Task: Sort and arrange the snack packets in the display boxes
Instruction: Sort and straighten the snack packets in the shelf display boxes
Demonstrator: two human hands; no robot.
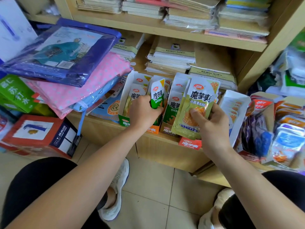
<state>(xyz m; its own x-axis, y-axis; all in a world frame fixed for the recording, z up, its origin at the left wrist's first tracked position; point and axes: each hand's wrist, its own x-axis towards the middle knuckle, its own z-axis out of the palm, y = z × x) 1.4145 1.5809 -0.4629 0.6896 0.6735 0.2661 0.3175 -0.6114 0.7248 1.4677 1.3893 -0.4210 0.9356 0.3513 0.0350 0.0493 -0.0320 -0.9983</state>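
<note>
Wooden shelving [165, 33] fills the wall ahead of us, its boards loaded with wrapped stacks of exercise books [171, 55]. Pale floor tiles [148, 187] show between our knees, and a low wooden counter [107, 133] runs along the foot of the shelving. On its left end lies a pile of flat plastic-wrapped goods, with a blue package [69, 52] on top and a pink dotted package [79, 86] under it. A green carton [14, 93] sits beside that pile, and a red carton [38, 134] stands on the floor below. A row of open display boxes [127, 85] stands along the counter edge in front of us, packed with upright white and green snack packets. Further right, more boxes hold red, orange and blue packets [287, 141]. Our left grip [143, 111] is clenched around the lower part of a green-and-white packet [157, 95]. That packet stands bent over the boundary between the leftmost box and its neighbour, and we cannot tell which of the two it sits in. Our right grip [209, 123] grasps a yellow-green packet [199, 100], thumb pressed across its front, holding it upright just in front of the middle boxes and above the counter edge. Whether further packets lie behind it we cannot tell.
</note>
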